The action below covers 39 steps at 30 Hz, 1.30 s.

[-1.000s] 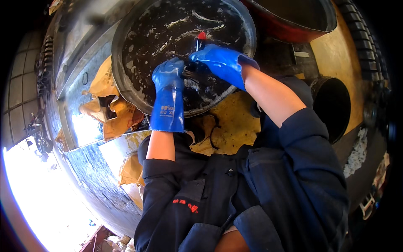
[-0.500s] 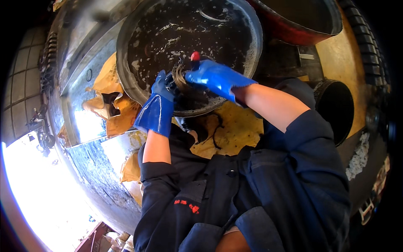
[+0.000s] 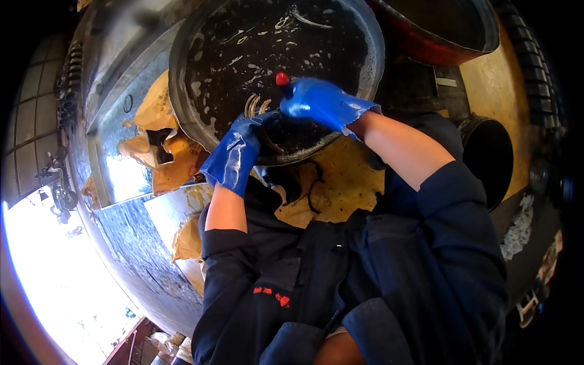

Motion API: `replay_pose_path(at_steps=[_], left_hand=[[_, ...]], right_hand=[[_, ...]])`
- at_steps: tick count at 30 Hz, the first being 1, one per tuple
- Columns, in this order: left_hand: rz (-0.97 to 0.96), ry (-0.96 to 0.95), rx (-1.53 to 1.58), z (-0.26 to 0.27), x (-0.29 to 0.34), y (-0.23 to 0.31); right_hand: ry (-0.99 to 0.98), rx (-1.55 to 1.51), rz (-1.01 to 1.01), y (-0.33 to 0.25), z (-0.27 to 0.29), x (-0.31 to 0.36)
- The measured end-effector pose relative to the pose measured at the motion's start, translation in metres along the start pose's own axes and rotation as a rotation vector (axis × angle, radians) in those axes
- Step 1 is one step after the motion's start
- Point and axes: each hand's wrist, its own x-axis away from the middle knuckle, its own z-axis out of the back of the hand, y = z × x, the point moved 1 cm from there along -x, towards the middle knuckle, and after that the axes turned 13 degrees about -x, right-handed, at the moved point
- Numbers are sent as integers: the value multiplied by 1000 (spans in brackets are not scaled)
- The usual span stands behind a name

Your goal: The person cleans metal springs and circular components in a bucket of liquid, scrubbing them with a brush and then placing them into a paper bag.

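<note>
In a blue rubber glove, my left hand (image 3: 239,141) is closed round several thin metal rings (image 3: 254,108), which stand on edge over the dark liquid. My right hand (image 3: 322,104), gloved the same way, is closed on a tool with a red end (image 3: 282,79) that sticks up past the thumb. The tool's working end is hidden beneath the right hand, close beside the rings. Both hands are above the near part of a wide round black tub (image 3: 182,106) of dark liquid with foam spots on it.
To the right of the tub stands a red-sided drum (image 3: 426,48) with liquid inside. A dark open bucket (image 3: 486,158) is by my right knee. Torn brown paper (image 3: 173,167) lies at the left, and stained yellowish sheeting (image 3: 350,182) is under the tub's near edge.
My right hand has shifted a little to the right, away from the rings. My left hand has turned and dropped slightly, so the rings show fanned above its fingers.
</note>
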Motion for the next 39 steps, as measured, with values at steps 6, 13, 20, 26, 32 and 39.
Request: replay_pose_path(at_steps=[6, 13, 20, 26, 32, 39], left_hand=[[-152, -40, -131, -4, 5, 4], [-248, -112, -148, 6, 17, 2], [-76, 60, -159, -16, 22, 17], [-140, -114, -98, 21, 14, 4], [-177, -119, -190, -23, 18, 13], [143, -56, -44, -28, 11, 15]], right_hand=[[19, -447, -2, -7, 6, -35], [-52, -297, 255, -16, -17, -35], [202, -540, 170, 23, -4, -54], [-76, -395, 248, -20, -32, -36], [219, -668, 222, 52, -6, -61], [308, -167, -49, 38, 9, -35]])
